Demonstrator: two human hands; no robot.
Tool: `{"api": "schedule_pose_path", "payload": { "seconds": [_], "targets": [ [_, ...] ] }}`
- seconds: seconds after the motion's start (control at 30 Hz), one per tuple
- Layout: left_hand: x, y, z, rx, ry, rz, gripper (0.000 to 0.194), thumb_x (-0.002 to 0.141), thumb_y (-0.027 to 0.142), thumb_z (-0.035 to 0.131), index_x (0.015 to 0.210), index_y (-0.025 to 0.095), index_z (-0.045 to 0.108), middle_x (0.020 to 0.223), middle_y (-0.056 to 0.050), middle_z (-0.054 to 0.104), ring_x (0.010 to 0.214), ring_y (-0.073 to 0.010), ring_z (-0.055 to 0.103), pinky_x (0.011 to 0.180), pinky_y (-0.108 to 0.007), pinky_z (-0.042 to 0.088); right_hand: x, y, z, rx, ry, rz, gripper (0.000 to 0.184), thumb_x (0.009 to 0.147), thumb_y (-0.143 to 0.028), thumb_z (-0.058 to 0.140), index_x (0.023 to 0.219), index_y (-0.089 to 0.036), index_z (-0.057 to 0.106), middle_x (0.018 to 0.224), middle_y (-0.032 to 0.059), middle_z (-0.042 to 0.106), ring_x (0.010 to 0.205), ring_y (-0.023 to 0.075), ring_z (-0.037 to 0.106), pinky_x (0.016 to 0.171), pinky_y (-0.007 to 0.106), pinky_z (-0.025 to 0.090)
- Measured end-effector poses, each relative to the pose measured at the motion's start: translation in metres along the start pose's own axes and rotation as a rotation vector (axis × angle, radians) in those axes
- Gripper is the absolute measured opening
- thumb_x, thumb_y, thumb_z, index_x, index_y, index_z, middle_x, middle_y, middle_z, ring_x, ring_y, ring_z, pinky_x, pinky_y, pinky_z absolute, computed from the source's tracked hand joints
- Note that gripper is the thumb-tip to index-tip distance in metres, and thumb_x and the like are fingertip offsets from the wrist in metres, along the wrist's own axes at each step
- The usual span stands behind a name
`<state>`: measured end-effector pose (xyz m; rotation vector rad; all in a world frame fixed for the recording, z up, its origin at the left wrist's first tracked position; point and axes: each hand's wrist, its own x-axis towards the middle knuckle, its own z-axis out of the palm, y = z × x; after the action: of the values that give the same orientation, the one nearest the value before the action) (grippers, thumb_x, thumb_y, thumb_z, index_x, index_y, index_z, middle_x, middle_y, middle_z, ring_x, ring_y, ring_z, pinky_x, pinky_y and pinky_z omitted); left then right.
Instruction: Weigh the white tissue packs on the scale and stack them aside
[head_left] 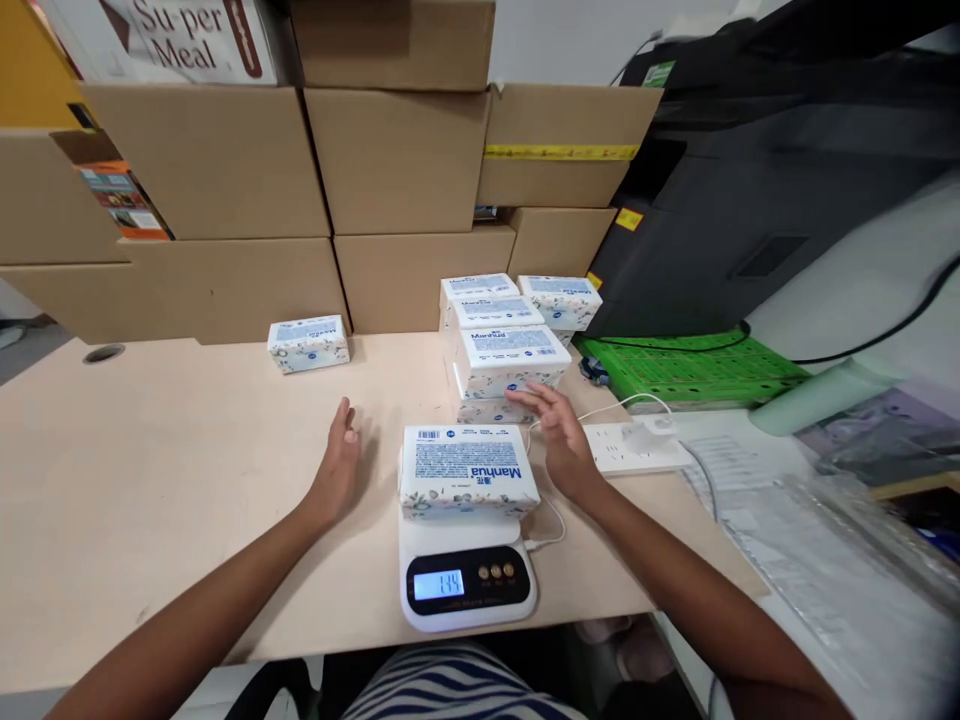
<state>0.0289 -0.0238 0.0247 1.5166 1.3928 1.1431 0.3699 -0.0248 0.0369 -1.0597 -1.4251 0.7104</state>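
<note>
From my end of the feed I have a Manhua tissue pack (465, 475) lying flat on the white platform of a small scale (469, 615), its printed top facing up with the brand name upside down to me. The scale's display (439, 584) is lit, but I can't read its digits with certainty. My left hand (341, 460) is raised over the tabletop (187, 450) to the left of the pack, apart from it, with the fingers loosely extended and nothing in them. My right hand (562, 440) is on the other side, fingers spread and free of any load; their tips overlap the front of a stack of packs (506, 350) behind the scale, and I can't tell whether they touch it. More packs (561, 298) sit just beside that stack on its right, and a single pack (309, 347) rests well to the left, near a wall of cardboard boxes (210, 160). To the right of my right hand I see a white power strip (637, 447) with a plug in it, and beyond that a green crate (697, 370) in front of a big black machine (735, 190).
</note>
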Motion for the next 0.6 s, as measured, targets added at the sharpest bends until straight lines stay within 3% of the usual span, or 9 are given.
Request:
{"api": "schedule_pose_path", "payload": {
  "seconds": [0.13, 0.27, 0.4, 0.5, 0.6],
  "targets": [
    [-0.004, -0.004, -0.001, -0.023, 0.027, 0.042, 0.108, 0.091, 0.097, 0.040, 0.175, 0.032, 0.022, 0.187, -0.016, 0.016, 0.175, -0.0389, 0.014, 0.143, -0.059, 0.012, 0.000, 0.026, -0.017, -0.157, 0.167, -0.260, 0.054, 0.105, -0.072, 0.053, 0.130, -0.026, 0.069, 0.120, 0.0140, 0.084, 0.114, 0.0320, 0.081, 0.107, 0.057, 0.061],
    [-0.005, 0.000, 0.000, -0.018, -0.045, 0.064, 0.101, 0.094, 0.094, 0.037, 0.174, 0.035, 0.024, 0.188, -0.012, 0.016, 0.175, -0.0384, 0.015, 0.143, -0.059, 0.016, -0.010, 0.036, -0.022, -0.201, 0.193, -0.238, 0.045, 0.106, -0.061, 0.059, 0.133, -0.027, 0.069, 0.115, 0.0108, 0.084, 0.101, 0.0289, 0.083, 0.095, 0.052, 0.065],
    [-0.004, 0.001, 0.001, -0.037, -0.073, 0.038, 0.097, 0.095, 0.094, 0.036, 0.172, 0.035, 0.030, 0.188, -0.011, 0.017, 0.175, -0.0405, 0.016, 0.141, -0.061, 0.022, -0.012, 0.033, -0.022, -0.252, 0.190, -0.252, 0.045, 0.106, -0.061, 0.061, 0.136, -0.029, 0.068, 0.112, 0.0087, 0.084, 0.098, 0.0280, 0.083, 0.096, 0.054, 0.065],
    [-0.005, -0.002, 0.000, -0.047, -0.057, 0.086, 0.094, 0.096, 0.092, 0.035, 0.170, 0.034, 0.033, 0.188, -0.012, 0.018, 0.173, -0.0424, 0.022, 0.139, -0.063, 0.027, -0.013, 0.030, -0.025, -0.204, 0.082, -0.241, 0.052, 0.105, -0.068, 0.058, 0.141, -0.032, 0.066, 0.113, 0.0077, 0.084, 0.101, 0.0281, 0.083, 0.102, 0.055, 0.063],
    [-0.007, -0.006, 0.000, -0.031, -0.067, 0.179, 0.090, 0.099, 0.089, 0.034, 0.172, 0.037, 0.028, 0.189, -0.011, 0.012, 0.171, -0.0432, 0.027, 0.136, -0.064, 0.033, -0.019, 0.028, -0.027, -0.110, -0.202, -0.134, 0.083, 0.094, -0.092, 0.049, 0.153, -0.033, 0.059, 0.137, 0.0128, 0.078, 0.127, 0.0347, 0.077, 0.111, 0.059, 0.060]
  ]
}}
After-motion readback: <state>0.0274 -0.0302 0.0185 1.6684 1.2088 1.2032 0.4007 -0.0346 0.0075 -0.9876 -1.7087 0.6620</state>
